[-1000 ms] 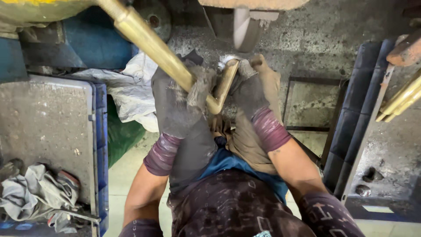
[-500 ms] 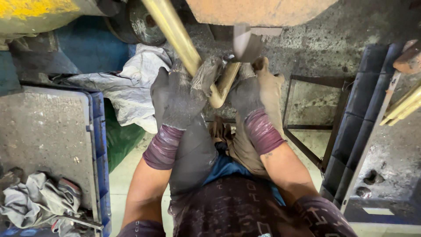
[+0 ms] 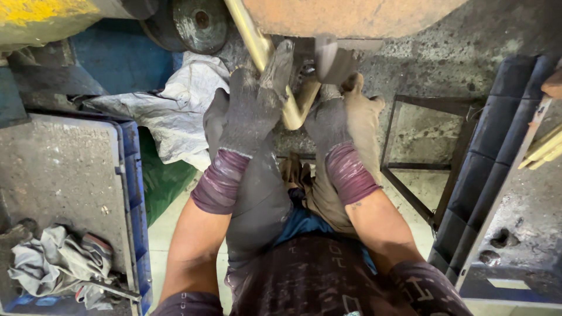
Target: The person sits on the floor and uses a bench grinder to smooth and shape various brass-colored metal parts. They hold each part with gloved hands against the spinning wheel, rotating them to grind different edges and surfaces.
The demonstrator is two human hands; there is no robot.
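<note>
Both my hands wear dark gloves with purple cuffs and grip a bent brass tube [image 3: 293, 111]. My left hand [image 3: 249, 111] holds the long straight part, which runs up and left toward the top edge. My right hand [image 3: 329, 120] holds the short curved end. The tube's bend is pressed up under a large round orange-brown wheel [image 3: 351, 14] at the top of the view. A small grey piece [image 3: 333, 58] sticks up above my right hand; what it is I cannot tell.
A blue crate [image 3: 132, 193] with a grey lid stands at the left, with crumpled rags [image 3: 58, 269] on it. A white sack [image 3: 175, 111] lies behind it. Dark crates [image 3: 486, 164] and more brass tubes [image 3: 541, 152] are at the right. A metal frame [image 3: 410, 175] stands beside my right knee.
Both hands have moved the brass tube up and away from me, until its bend sits under the orange-brown wheel. The grip on the tube is unchanged.
</note>
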